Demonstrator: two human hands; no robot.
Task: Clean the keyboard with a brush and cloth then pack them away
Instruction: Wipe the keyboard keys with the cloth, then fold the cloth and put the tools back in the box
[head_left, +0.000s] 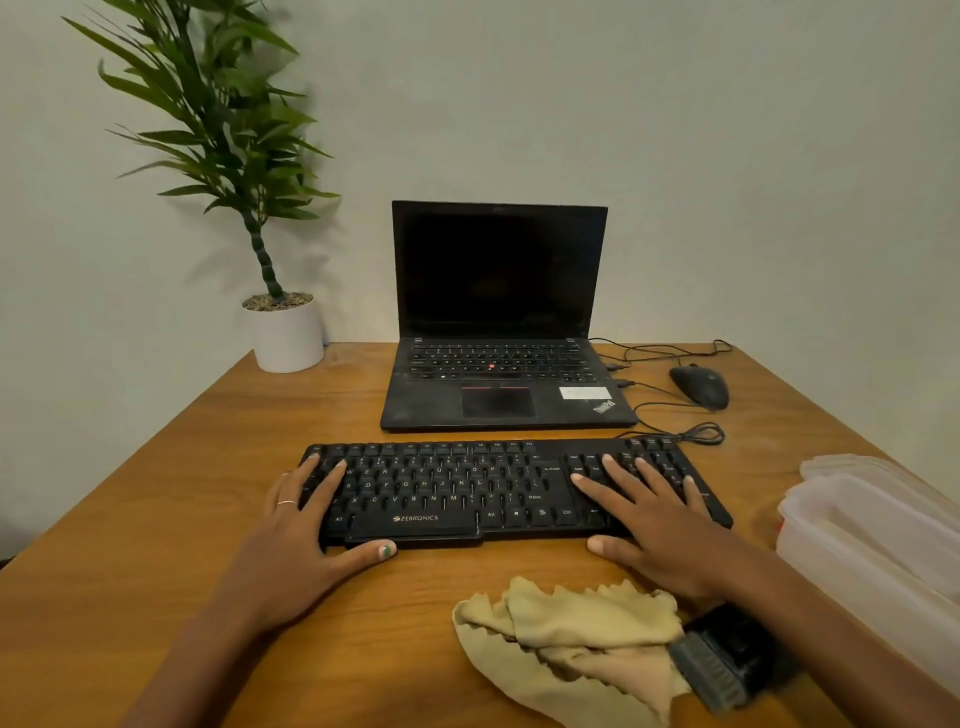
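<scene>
A black keyboard (452, 488) lies across the middle of the wooden desk (156, 519). My left hand (306, 519) rests on its left end, fingers spread flat over the keys and thumb along the front edge. My right hand (649, 514) rests on the right end the same way, fingers straight on the keys. A crumpled yellow cloth (566, 639) lies in front of the keyboard. A black brush with grey bristles (727, 670) lies beside the cloth, partly under my right forearm.
An open black laptop (498, 322) stands behind the keyboard, with a wired mouse (700, 385) and loose cables to its right. A potted plant (283, 332) sits at the back left. A translucent plastic container (872, 561) stands at the right edge.
</scene>
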